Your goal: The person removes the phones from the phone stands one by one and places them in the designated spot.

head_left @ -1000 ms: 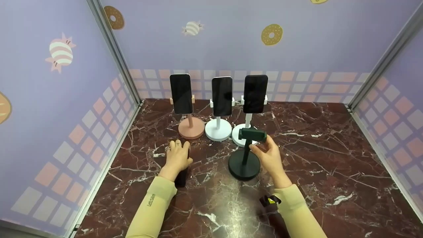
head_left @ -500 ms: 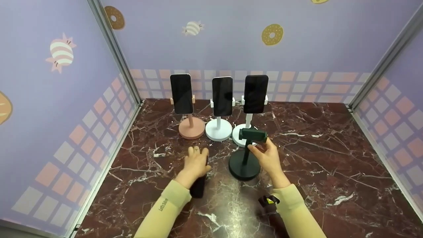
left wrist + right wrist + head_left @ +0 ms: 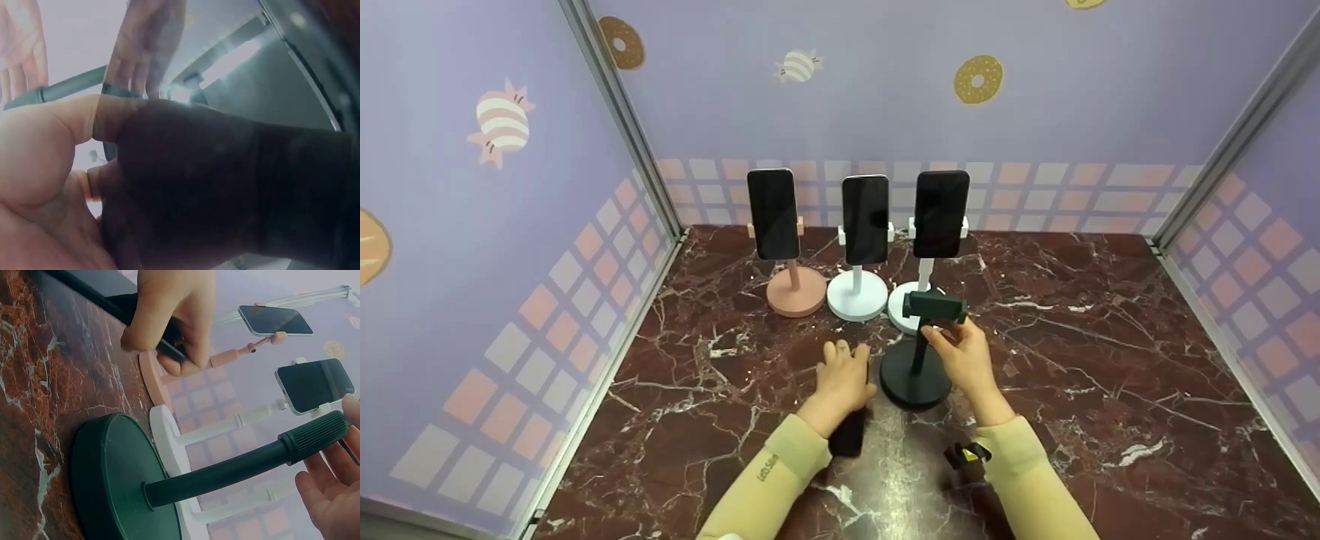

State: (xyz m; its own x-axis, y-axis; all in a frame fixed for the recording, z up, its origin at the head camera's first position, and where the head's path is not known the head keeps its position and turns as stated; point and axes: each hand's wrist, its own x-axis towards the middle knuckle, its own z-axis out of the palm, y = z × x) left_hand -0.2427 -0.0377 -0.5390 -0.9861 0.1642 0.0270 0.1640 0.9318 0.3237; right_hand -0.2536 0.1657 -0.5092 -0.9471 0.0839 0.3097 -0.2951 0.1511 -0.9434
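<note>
My left hand (image 3: 840,382) grips a dark smartphone (image 3: 847,436) by its long edges, palm down above the table, left of a dark green phone stand (image 3: 916,381). In the right wrist view, the thumb and fingers of that left hand (image 3: 174,315) clasp the phone (image 3: 93,293) edge-on. My right hand (image 3: 971,364) holds the green stand near the top of its stem, just under the holder (image 3: 934,306); the round base rests on the table. The ribbed collar (image 3: 315,437) lies beside the right fingers. Close-up palm (image 3: 34,157) and reflections fill the left wrist view.
Behind stand a pink phone stand (image 3: 796,295), a white stand (image 3: 856,298) and another white stand (image 3: 904,304), partly hidden by the green one. Each bears an upright black-screened phone. Patterned panels (image 3: 885,90) enclose the marble-look table (image 3: 697,420) at the back and sides.
My left hand has moved right with the smartphone, and slightly nearer to me, to close beside the green stand. My right hand and the stand have stayed almost still.
</note>
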